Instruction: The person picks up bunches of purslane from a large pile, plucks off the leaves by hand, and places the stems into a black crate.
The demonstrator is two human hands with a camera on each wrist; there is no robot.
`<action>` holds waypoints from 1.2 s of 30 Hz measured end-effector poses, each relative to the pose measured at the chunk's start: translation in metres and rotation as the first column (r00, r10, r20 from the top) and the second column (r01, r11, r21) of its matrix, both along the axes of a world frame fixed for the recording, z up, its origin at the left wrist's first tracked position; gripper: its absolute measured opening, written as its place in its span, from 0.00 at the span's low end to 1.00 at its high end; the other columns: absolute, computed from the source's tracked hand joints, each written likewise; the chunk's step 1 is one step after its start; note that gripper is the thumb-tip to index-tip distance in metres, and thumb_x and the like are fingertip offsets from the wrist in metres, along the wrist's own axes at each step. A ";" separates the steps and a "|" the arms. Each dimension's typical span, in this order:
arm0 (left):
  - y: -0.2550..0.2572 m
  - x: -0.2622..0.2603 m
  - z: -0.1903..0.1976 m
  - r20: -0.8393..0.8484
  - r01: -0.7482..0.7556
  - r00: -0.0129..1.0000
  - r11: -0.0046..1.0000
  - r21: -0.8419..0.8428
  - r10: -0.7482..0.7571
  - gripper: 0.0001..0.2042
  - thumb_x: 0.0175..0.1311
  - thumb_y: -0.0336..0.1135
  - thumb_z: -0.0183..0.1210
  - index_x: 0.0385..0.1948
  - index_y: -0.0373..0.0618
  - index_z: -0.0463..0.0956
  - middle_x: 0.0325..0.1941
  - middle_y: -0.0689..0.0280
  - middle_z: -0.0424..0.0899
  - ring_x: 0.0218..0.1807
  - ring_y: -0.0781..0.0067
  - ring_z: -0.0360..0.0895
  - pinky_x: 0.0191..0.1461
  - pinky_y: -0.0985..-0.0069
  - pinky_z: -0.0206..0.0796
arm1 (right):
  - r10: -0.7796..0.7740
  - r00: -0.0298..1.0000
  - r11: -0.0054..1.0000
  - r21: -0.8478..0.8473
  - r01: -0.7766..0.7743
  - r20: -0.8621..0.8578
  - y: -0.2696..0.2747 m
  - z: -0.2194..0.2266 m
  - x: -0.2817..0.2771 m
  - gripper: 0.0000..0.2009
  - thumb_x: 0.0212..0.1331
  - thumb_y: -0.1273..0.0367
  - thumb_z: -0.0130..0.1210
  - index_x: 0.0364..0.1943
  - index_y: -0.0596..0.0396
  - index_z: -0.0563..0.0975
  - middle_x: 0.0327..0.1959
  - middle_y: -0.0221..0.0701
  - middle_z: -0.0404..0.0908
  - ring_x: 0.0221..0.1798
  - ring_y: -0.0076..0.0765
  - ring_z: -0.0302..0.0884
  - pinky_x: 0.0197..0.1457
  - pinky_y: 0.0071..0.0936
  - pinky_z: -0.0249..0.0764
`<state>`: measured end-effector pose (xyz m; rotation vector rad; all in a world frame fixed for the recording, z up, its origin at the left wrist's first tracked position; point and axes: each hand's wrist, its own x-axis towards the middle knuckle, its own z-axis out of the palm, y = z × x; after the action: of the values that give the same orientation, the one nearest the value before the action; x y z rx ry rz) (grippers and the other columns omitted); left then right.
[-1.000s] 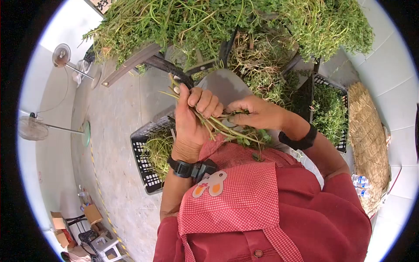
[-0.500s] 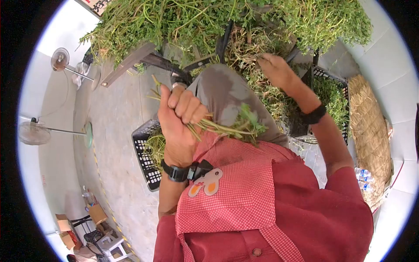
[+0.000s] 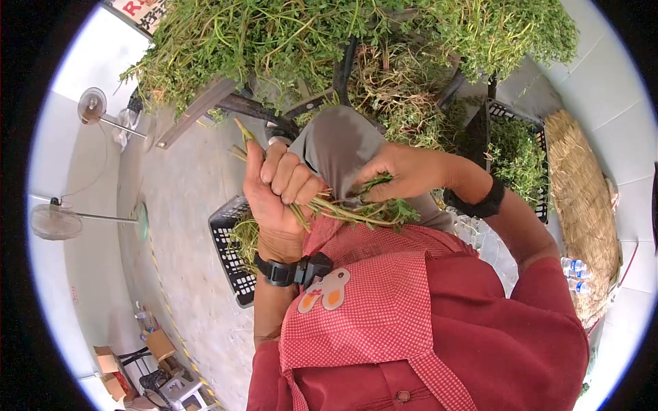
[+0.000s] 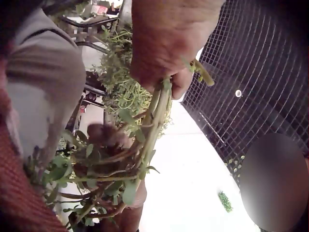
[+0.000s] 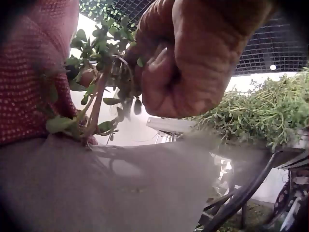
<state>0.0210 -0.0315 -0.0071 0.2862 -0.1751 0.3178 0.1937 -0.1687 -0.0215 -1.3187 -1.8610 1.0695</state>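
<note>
Pale, smooth wall panels [image 3: 610, 137] and a grey, scuffed floor [image 3: 188, 205] with a thin striped line surround the person, whose two hands meet over the lap.

The left hand [image 3: 281, 181] is curled tightly around a bunch of stems [image 3: 346, 211], slender, smooth and pale green to reddish. Their bare ends poke out past the thumb; the small, rounded, fleshy leaves spread from the other side of the fist, toward the right hand [image 3: 408, 172]. Its fingers are bent, pinching a leafy sprig [image 3: 377, 181] just beside the bunch's leafy end.

Directly below the fingers is a red apron [image 3: 356, 308] in fine checked cloth, bearing a rounded pale appliqué [image 3: 329, 291] with orange patches. Just beyond the fingers rises a knee in grey trousers [image 3: 343, 140], the cloth darker in blotches. Black bands circle both wrists.

Farther out, a black perforated plastic crate [image 3: 218, 222] of greens stands beyond the left fist, and another crate [image 3: 545, 171] stands well to the right of the right fingers. Ahead of both hands, a thick, tangled heap of greens [image 3: 274, 41] overhangs its surface, with a browner, stringier pile [image 3: 397, 85] lower down. A coarse woven straw roll [image 3: 582, 212] lies at the far right.
</note>
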 end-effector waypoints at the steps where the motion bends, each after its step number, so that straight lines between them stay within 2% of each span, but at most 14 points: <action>1: 0.001 0.000 -0.002 0.011 0.023 1.000 1.000 0.006 -0.023 0.24 0.70 0.54 0.34 0.14 0.52 0.58 0.09 0.75 0.53 0.10 0.81 0.47 0.16 0.80 0.42 | 0.002 1.000 1.000 -0.003 -0.002 0.001 -0.001 0.001 -0.002 0.15 0.55 0.67 0.55 0.45 0.60 0.76 0.35 0.40 0.81 0.36 0.32 0.79 0.43 0.28 0.71; 4: 0.000 -0.001 -0.001 -0.035 -0.020 0.999 1.000 -0.010 0.020 0.24 0.70 0.54 0.34 0.14 0.52 0.58 0.09 0.75 0.53 0.10 0.81 0.47 0.16 0.80 0.41 | -0.085 0.995 0.996 0.008 0.085 0.052 -0.001 0.002 -0.008 0.13 0.54 0.66 0.54 0.39 0.62 0.76 0.27 0.40 0.79 0.31 0.31 0.78 0.37 0.30 0.70; 6: -0.005 0.002 -0.006 -0.075 -0.036 0.997 0.999 -0.005 0.036 0.24 0.70 0.54 0.34 0.14 0.52 0.58 0.09 0.75 0.53 0.10 0.82 0.47 0.16 0.80 0.41 | -0.392 0.838 0.912 0.281 0.299 0.381 0.002 -0.008 -0.013 0.11 0.51 0.66 0.55 0.32 0.62 0.75 0.21 0.39 0.75 0.27 0.33 0.75 0.33 0.33 0.69; 10: -0.004 0.003 -0.008 -0.075 -0.036 0.997 0.995 -0.094 0.029 0.23 0.70 0.53 0.35 0.14 0.52 0.58 0.09 0.75 0.52 0.11 0.82 0.48 0.16 0.80 0.42 | -0.665 0.640 0.739 0.457 0.495 0.384 0.020 -0.040 -0.002 0.12 0.49 0.65 0.56 0.30 0.61 0.74 0.20 0.38 0.73 0.26 0.37 0.74 0.32 0.36 0.69; 12: -0.002 0.001 0.002 -0.050 -0.044 0.998 0.996 -0.082 0.040 0.23 0.70 0.53 0.35 0.15 0.52 0.58 0.09 0.75 0.52 0.11 0.81 0.48 0.17 0.80 0.42 | -0.677 0.722 0.733 0.216 0.645 0.144 0.018 -0.047 0.032 0.12 0.50 0.64 0.55 0.32 0.60 0.74 0.24 0.36 0.74 0.27 0.40 0.74 0.32 0.37 0.70; 14: 0.003 -0.002 0.005 -0.066 -0.092 0.994 0.992 -0.087 0.087 0.23 0.70 0.52 0.34 0.15 0.51 0.58 0.10 0.74 0.53 0.11 0.81 0.48 0.17 0.80 0.43 | -0.592 0.804 0.783 0.280 0.555 0.063 -0.001 -0.035 0.031 0.13 0.52 0.63 0.54 0.33 0.60 0.73 0.25 0.34 0.75 0.27 0.36 0.73 0.32 0.32 0.69; 15: 0.005 -0.001 0.004 -0.066 -0.093 0.994 0.992 -0.085 0.088 0.23 0.70 0.52 0.34 0.15 0.51 0.58 0.10 0.74 0.53 0.11 0.81 0.48 0.17 0.80 0.43 | -0.513 0.803 0.858 -0.155 0.489 -0.303 -0.002 -0.023 0.030 0.15 0.55 0.61 0.53 0.37 0.60 0.72 0.27 0.30 0.75 0.28 0.29 0.71 0.32 0.26 0.68; 16: 0.008 0.001 0.001 -0.053 -0.097 0.994 0.990 -0.104 0.092 0.23 0.70 0.52 0.34 0.15 0.51 0.58 0.10 0.74 0.53 0.11 0.81 0.48 0.16 0.80 0.43 | -0.620 0.556 0.775 -0.542 0.324 -0.554 -0.003 -0.011 0.029 0.16 0.58 0.60 0.52 0.41 0.59 0.72 0.29 0.27 0.75 0.30 0.22 0.70 0.33 0.20 0.68; 20: 0.011 0.003 -0.012 -0.058 -0.117 0.992 0.985 -0.129 0.110 0.23 0.70 0.52 0.34 0.15 0.51 0.57 0.10 0.74 0.53 0.11 0.80 0.47 0.16 0.80 0.42 | -0.569 0.754 0.797 -0.445 0.407 -0.330 -0.007 -0.010 0.008 0.19 0.59 0.58 0.51 0.47 0.58 0.71 0.31 0.25 0.75 0.31 0.17 0.68 0.32 0.16 0.66; 23: 0.013 0.006 -0.015 -0.084 -0.145 0.988 0.979 -0.143 0.134 0.23 0.70 0.52 0.33 0.15 0.51 0.57 0.10 0.75 0.53 0.11 0.80 0.47 0.16 0.81 0.43 | -0.358 0.893 0.896 -0.370 0.246 -0.274 -0.009 -0.013 0.002 0.21 0.58 0.60 0.53 0.52 0.57 0.72 0.34 0.23 0.76 0.32 0.16 0.68 0.34 0.17 0.67; 30: 0.015 0.009 -0.021 -0.077 -0.191 0.980 0.972 -0.137 0.182 0.23 0.70 0.52 0.32 0.16 0.51 0.57 0.11 0.75 0.52 0.13 0.80 0.48 0.21 0.80 0.50 | -0.325 0.927 0.937 -0.193 0.290 -0.185 -0.004 -0.010 0.002 0.16 0.52 0.62 0.60 0.36 0.62 0.79 0.26 0.27 0.78 0.28 0.17 0.68 0.31 0.21 0.67; 32: 0.007 0.012 -0.014 -0.361 -0.371 0.863 0.928 0.025 0.354 0.23 0.70 0.53 0.31 0.18 0.50 0.59 0.13 0.71 0.59 0.21 0.74 0.60 0.34 0.74 0.59 | -0.378 0.921 0.921 -0.138 0.365 -0.092 -0.004 -0.003 0.007 0.14 0.50 0.65 0.60 0.35 0.63 0.79 0.22 0.31 0.78 0.26 0.18 0.68 0.30 0.23 0.67; 35: -0.010 0.020 -0.002 -0.543 -0.420 0.702 0.884 0.205 0.460 0.22 0.71 0.53 0.30 0.20 0.49 0.61 0.18 0.65 0.68 0.32 0.64 0.66 0.47 0.67 0.59 | -0.537 0.837 0.843 0.077 0.532 0.100 -0.006 0.002 0.016 0.10 0.48 0.68 0.59 0.29 0.63 0.79 0.14 0.32 0.72 0.19 0.17 0.65 0.24 0.22 0.64; 36: -0.009 0.019 -0.005 -0.541 -0.390 0.719 0.898 0.205 0.436 0.23 0.71 0.53 0.30 0.20 0.49 0.62 0.21 0.61 0.72 0.37 0.57 0.68 0.47 0.66 0.60 | -0.600 0.796 0.800 0.089 0.594 0.081 -0.007 -0.001 0.018 0.12 0.46 0.65 0.57 0.26 0.63 0.79 0.14 0.38 0.71 0.17 0.25 0.66 0.25 0.26 0.66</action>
<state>0.0400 -0.0406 -0.0124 0.4894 0.4958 0.6586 0.2121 -0.1762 -0.0221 -1.7896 -1.3617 0.6071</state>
